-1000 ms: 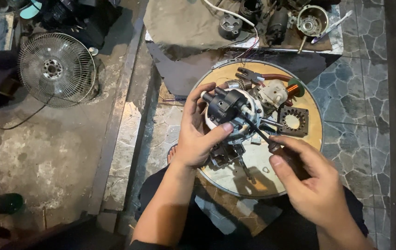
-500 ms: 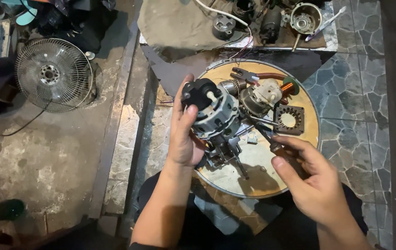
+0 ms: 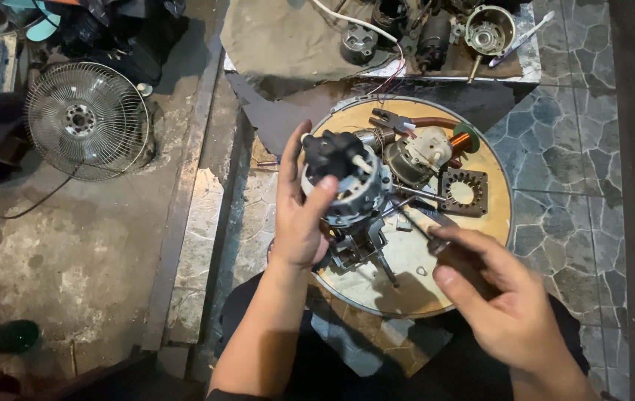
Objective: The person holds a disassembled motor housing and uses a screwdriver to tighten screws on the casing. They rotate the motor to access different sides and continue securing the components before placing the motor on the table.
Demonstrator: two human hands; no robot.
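Nearest, at 5 o'clock, the right hand (image 3: 499, 304) is curled, thumb and fingers pinched on a thin dark tool (image 3: 423, 229) whose tip points up-left; the grip is blurred. At 7 o'clock the left forearm rises to the left hand (image 3: 301, 212), fingers closed round a fan motor (image 3: 351, 186) with a black cap, held tilted just above the round tray (image 3: 492, 215). The tool's tip is at the motor's 4 o'clock side; whether it touches, I cannot tell. Farther on the tray, at 1 o'clock: a square metal stator plate (image 3: 462, 191), a second motor part with a cream housing (image 3: 425, 152), red-handled pliers (image 3: 406, 122). Beyond, at 12 o'clock, loose motor housings (image 3: 488, 31) lie on a board. Far off at 10 o'clock, a wire fan guard (image 3: 87, 120) rests on the concrete floor.
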